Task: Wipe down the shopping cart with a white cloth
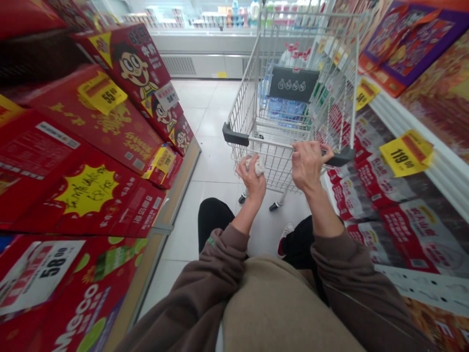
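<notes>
My left hand (251, 180) is curled around a crumpled white tissue or paper (259, 165), just behind the handle bar of a wire shopping cart (256, 124). My right hand (307, 165) grips the cart's handle bar (274, 144) near its black right end. Inside the cart lies a blue-tinted pack of bottled water (282, 111), partly hidden by a black placard (293, 84) and the wire mesh. Brown sleeves cover both my forearms up to the wrists.
Red cartons with cartoon faces (91, 127) line the left shelves. Shrink-wrapped bottle packs (384, 186) with yellow price tags stand to the right. A tiled aisle floor (205, 122) runs ahead to a refrigerated display case (205, 51). My black-trousered legs show below.
</notes>
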Tool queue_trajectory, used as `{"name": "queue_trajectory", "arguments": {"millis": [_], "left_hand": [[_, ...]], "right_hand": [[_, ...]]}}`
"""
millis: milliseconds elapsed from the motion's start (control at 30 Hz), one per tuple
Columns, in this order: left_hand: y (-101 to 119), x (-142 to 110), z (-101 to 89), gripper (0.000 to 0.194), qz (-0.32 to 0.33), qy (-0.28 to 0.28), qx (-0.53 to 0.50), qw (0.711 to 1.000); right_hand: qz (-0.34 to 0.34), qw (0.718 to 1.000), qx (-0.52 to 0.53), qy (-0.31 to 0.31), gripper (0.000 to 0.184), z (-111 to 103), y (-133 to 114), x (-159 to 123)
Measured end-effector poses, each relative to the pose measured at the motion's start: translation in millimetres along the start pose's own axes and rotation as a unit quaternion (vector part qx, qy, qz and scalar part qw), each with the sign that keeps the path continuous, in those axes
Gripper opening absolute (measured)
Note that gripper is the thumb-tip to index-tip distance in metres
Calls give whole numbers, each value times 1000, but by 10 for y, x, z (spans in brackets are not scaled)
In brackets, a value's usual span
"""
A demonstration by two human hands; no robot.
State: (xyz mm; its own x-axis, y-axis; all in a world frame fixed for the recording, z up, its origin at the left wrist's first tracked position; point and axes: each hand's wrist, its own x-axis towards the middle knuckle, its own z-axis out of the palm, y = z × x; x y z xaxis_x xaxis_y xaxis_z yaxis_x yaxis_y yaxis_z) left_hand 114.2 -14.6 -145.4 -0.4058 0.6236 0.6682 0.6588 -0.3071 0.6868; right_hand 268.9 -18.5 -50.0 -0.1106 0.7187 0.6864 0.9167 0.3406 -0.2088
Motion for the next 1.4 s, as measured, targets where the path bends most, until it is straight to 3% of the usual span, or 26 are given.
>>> {"name": "queue_trajectory", "arguments": {"millis": [133, 167, 300, 367, 467, 567, 600, 667, 767, 833, 1033, 1133, 1300, 1400], "left_hand": [[50, -8, -62, 32, 29, -60, -15, 998], [35, 59, -109, 30, 20, -45, -14, 999], [2, 431, -249, 28, -73, 116, 7, 990], [56, 495, -230, 29, -88, 136, 15, 987], [219, 294, -114, 27, -61, 72, 19, 995], [365, -9, -32, 31, 52, -81, -33, 995], [387, -58, -32, 32, 71, -109, -46, 990], [374, -34, -68, 31, 49, -89, -48, 994], [263, 174, -137, 30, -51, 54, -19, 997], [196, 261, -144, 30, -67, 91, -12, 993], [213, 84, -138, 31, 20, -59, -32, 998], [217, 160, -249, 31, 23, -36, -30, 999], [154, 355, -347, 33, -42, 47, 15, 998], [194, 223, -242, 36, -38, 17, 13, 999]], "right_hand": [[-4, 1000, -11, -6, 58, 3, -11, -16], [-5, 1000, -12, -8, 59, -4, -11, -18], [-1, 1000, -19, -13, 62, -30, -41, -17], [5, 1000, -23, -18, 64, -30, -70, -14], [6, 1000, -22, -19, 65, -23, -108, -11], [5, 1000, -22, -21, 63, -28, -116, -10], [4, 999, -22, -24, 62, -33, -112, -11], [3, 999, -22, -29, 60, -46, -101, -15], [-7, 1000, -15, -26, 57, -52, -101, -27], [-12, 1000, -12, -19, 57, -44, -124, -33], [-9, 999, -22, -44, 64, -101, -219, -14], [-23, 998, -33, -51, 63, -212, -128, -25], [44, 998, -33, 38, 65, -311, 187, -124], [30, 998, -29, 41, 70, -295, 248, -164]]}}
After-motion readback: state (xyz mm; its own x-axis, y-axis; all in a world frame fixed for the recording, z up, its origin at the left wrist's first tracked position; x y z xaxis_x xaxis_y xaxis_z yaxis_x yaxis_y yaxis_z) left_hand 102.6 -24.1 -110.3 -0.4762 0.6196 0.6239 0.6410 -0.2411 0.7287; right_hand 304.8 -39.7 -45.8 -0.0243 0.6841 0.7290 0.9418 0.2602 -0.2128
